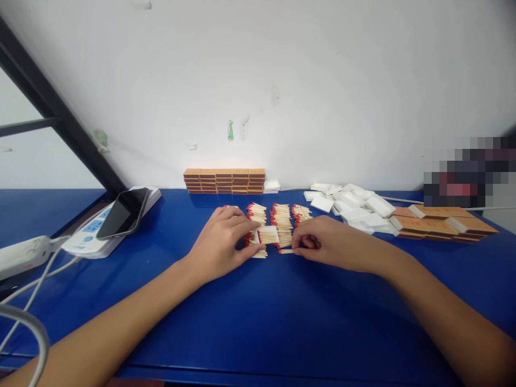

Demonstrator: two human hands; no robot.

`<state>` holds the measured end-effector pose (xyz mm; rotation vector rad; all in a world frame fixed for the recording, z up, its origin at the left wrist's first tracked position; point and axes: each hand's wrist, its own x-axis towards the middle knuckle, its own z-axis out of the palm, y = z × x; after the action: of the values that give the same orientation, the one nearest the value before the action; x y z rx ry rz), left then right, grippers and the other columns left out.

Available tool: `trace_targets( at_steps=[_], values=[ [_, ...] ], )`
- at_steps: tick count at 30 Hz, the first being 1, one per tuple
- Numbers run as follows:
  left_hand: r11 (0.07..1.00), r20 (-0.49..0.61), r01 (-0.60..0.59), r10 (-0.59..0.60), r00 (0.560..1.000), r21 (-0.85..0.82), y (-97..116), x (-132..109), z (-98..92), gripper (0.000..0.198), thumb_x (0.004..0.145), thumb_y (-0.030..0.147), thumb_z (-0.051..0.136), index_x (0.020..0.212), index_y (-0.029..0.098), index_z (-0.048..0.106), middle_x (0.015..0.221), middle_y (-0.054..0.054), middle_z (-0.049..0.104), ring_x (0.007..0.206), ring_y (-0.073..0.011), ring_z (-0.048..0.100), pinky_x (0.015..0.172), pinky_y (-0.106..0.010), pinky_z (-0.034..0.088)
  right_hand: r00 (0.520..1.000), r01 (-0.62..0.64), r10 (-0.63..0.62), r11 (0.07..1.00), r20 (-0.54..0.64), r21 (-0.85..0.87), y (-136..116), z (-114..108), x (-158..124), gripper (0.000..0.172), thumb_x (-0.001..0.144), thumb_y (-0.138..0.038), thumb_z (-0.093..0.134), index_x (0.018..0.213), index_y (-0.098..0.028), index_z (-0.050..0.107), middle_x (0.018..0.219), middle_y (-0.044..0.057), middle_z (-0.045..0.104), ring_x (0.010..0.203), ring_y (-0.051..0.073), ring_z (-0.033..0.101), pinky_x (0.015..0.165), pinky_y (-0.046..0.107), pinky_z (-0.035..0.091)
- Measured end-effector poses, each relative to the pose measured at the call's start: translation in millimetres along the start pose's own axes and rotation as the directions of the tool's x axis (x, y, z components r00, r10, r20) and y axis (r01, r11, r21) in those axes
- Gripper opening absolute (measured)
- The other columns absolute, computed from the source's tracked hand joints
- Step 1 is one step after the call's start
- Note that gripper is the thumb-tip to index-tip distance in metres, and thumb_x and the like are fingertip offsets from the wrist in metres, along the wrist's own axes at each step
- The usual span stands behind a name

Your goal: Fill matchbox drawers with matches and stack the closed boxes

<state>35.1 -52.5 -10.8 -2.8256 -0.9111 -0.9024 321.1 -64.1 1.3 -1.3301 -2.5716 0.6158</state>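
Several bundles of red-tipped matches (282, 220) lie in a row on the blue table (258, 312). My left hand (223, 242) pinches a small white matchbox tray (268, 235) over the matches, thumb and fingers closed on its left side. My right hand (322, 242) rests just right of the tray, fingers curled and pinched on a few matches (287, 250) at the front of the row.
A stack of brown matchbox sleeves (224, 181) stands against the wall. Loose white trays (350, 204) lie at the right, with brown sleeves (439, 223) beyond them. At the left are a phone (123, 213) on a white power strip (91, 236) and cables (28, 301).
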Motion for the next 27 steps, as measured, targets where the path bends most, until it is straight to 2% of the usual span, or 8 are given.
trace_targets(
  at_steps=[15,27],
  values=[
    [1.000,-0.008,-0.009,0.009,1.000,0.004,0.1,-1.0,0.5,0.035,0.095,0.039,0.077,0.121,0.016,0.073,0.094,-0.007,0.078,0.106,-0.0283,0.066,0.093,-0.044,0.046,1.000,-0.002,0.002,1.000,0.007,0.016,-2.3,-0.3,-0.7,0.010,0.086,-0.020,0.064,0.085,-0.023,0.074,0.070,-0.001,0.062,0.064,0.015,0.054,0.061,0.028,0.038],
    [1.000,-0.002,0.002,-0.002,1.000,-0.002,0.1,-0.8,1.2,0.033,0.096,0.040,0.075,0.120,0.017,0.073,0.094,-0.007,0.078,0.105,-0.0282,0.066,0.093,-0.043,0.045,1.000,0.016,-0.016,1.000,0.017,0.004,-0.9,1.3,0.7,0.015,0.085,-0.017,0.061,0.082,-0.023,0.074,0.072,-0.001,0.064,0.064,0.014,0.053,0.062,0.029,0.039]
  ],
)
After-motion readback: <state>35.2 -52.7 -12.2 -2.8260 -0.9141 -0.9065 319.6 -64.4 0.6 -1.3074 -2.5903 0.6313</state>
